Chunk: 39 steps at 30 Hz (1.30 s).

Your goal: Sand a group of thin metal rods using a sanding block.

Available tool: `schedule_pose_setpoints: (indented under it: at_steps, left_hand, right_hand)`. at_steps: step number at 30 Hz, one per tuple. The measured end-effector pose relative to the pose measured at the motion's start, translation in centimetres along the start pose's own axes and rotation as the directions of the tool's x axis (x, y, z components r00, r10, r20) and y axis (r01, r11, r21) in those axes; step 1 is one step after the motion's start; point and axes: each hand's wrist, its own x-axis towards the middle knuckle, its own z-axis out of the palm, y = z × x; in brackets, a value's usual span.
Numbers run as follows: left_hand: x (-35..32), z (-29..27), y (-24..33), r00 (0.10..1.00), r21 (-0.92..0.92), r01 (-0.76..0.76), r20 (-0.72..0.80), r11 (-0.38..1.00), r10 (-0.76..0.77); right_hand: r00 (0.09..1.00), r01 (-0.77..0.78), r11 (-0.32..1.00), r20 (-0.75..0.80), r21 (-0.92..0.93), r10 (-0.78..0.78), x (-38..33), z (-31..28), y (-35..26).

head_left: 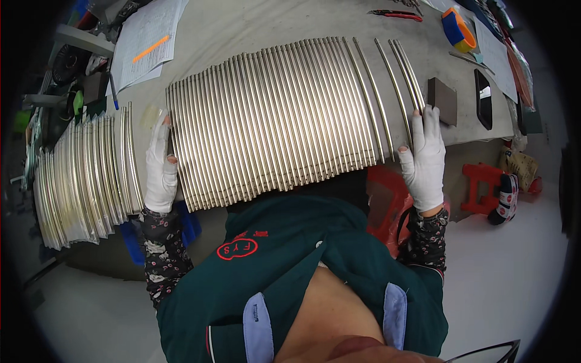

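Observation:
A wide row of slim shiny metal rods lies side by side on the grey table. Against the row's left end rests my left hand, in a white glove with bare fingertips, its fingers stretched along the outermost rod. My right hand, gloved the same way, lies with fingers extended on the near ends of a few separate rods at the right; its thumb stands apart. Gaps part these from the main row. Neither hand is wrapped round anything. What lies under the right fingers is hidden.
Left of my left hand lie plastic-wrapped rods. A dark block and a phone are at the right. Farther back are paper sheets, red-handled pliers and a tape roll. A red stool stands below.

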Motion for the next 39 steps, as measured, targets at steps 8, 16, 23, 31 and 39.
schedule_pose_setpoints:
  at_steps: [8, 16, 23, 31, 39]
  left_hand:
    - [0.0, -0.2, 0.0, 0.999, 0.056, -0.015, 0.030, 0.998, 0.013]
    - [-0.2, -0.3, 0.1, 0.998, 0.137, -0.043, 0.044, 0.990, 0.038]
    - [0.1, -0.4, 0.7, 0.997, 0.148, -0.071, 0.046, 0.986, 0.065]
    - [0.3, -0.5, 1.1, 0.997, 0.133, -0.072, 0.050, 0.988, 0.066]
    - [0.3, -0.6, 1.2, 0.996, 0.141, -0.070, 0.063, 0.988, 0.062]
  right_hand:
    - [0.976, -0.175, 0.981, -0.149, -0.081, 0.162, -0.2, -0.7, -0.8]
    - [0.940, -0.331, 0.932, -0.140, -0.149, 0.311, 0.8, 0.6, 0.0]
    - [0.961, -0.258, 0.960, -0.069, 0.106, 0.266, 1.8, 0.3, -0.7]
    - [0.989, -0.138, 0.936, 0.003, 0.324, 0.145, 2.3, -0.3, -2.9]
    - [0.982, -0.166, 0.898, -0.014, 0.407, 0.188, 2.3, -0.1, -2.4]
